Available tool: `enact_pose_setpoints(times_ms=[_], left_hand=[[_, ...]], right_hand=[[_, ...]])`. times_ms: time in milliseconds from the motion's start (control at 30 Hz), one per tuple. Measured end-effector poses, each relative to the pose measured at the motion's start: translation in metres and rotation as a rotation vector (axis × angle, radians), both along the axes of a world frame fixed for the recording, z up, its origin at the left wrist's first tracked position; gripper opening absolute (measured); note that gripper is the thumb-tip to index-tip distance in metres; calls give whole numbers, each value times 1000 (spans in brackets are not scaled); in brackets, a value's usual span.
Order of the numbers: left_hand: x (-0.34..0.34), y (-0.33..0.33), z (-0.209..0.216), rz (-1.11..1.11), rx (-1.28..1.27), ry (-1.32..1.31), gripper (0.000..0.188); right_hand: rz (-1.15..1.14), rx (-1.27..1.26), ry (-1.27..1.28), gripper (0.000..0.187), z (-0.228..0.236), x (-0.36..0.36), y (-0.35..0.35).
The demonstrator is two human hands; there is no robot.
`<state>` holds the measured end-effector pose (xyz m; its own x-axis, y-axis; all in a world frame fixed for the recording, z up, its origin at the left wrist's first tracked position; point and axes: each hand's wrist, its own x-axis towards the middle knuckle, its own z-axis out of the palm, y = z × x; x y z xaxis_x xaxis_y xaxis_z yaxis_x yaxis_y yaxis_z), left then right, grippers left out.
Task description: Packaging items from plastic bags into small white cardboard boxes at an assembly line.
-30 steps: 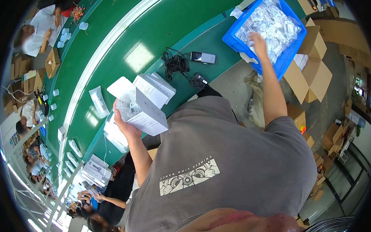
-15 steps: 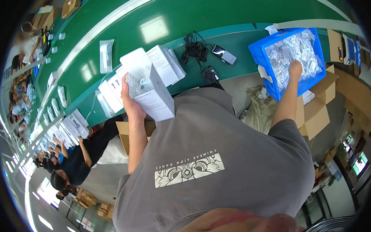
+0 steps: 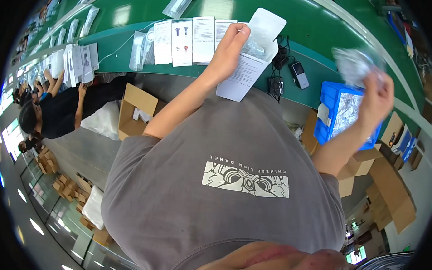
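My left hand [image 3: 230,49] is wrapped round a white carton [image 3: 243,76], whose top flap stands up. Clear plastic-wrapped contents show inside its mouth. Off to the right, my right hand [image 3: 376,100] is raised above a blue crate [image 3: 327,108] and grips a clear plastic bag [image 3: 354,66]. Motion blurs the bag, so what lies inside it cannot be made out. More shiny clear bags [image 3: 348,111] fill the crate. Beside my left hand, several white cartons [image 3: 202,39] lie in a row on the green table [image 3: 149,13].
A black cable bundle [image 3: 276,84] and a small dark device [image 3: 299,74] lie between carton and crate. Bagged items [image 3: 142,49] rest left of the row. Open cardboard boxes [image 3: 136,108] stand below the table edge. A co-worker in black [image 3: 60,108] works at the left.
My right hand has risen out of the blue crate with a clear plastic bag. The view has turned, so the carton in my left hand now appears farther right.
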<state>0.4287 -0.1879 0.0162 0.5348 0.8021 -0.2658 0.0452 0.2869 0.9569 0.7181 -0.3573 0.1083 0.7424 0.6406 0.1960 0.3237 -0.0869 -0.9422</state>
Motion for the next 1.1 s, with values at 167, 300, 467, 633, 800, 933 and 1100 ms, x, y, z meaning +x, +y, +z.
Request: enact_pose_setpoints(times_ms=[167,300,467,633,800,933,1100], left_hand=[[-21,-6,2,10,109,-22,49],[-42,-5,-1,24,135,-59,49],[-61,-10,-4,44,94,-56,49],[-79,-1,-12,99,-2,-127,50],[-93,-6,-24,202,35,-61,52],[-97,-11,-26,200,15,-165,53],[-126,-11,-40,143,188,-335,48]], right_hand=[[661,22,95,22,-19,-128,102],[926,-91,-428,38,-43,-141,123],[1402,-295,-348,30,-28,-161,137],[1244,-269,-490,37,5,-189,137],[1338,-731,-640,41,5,-224,139],[1617,-759,-462,36,-19,-230,171],[1447,-386,-340,31,-32,-228,159]])
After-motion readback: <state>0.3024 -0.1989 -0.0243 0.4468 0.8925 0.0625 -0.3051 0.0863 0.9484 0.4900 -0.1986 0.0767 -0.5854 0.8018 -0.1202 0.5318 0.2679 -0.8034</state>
